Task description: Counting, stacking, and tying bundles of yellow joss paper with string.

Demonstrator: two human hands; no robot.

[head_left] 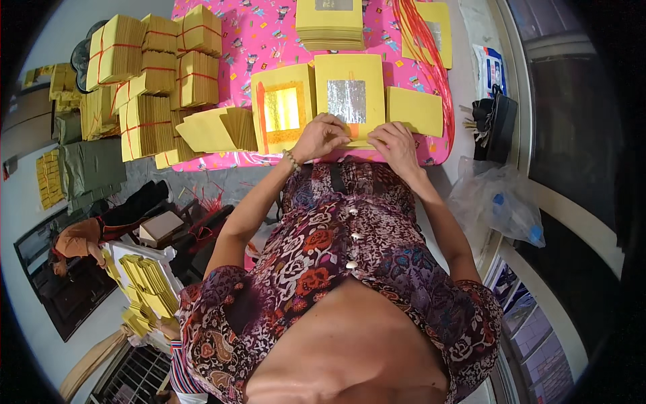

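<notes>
A yellow sheet of joss paper with a silver foil square lies before me on the table. My left hand pinches its near edge, thumb and fingers closed. Beside it, my right hand closes its fingertips on the same edge, which looks folded up in a narrow strip. Left of this sheet is a joss paper with a gold foil square and orange border. A plain yellow paper stack lies to the right. Farther left, folded yellow papers lean in a fanned row.
Bundles tied with red string are piled on the table's left. A tall paper stack stands at the back, beside red strings. A black bag and clear plastic bag are at right. Other people work at lower left.
</notes>
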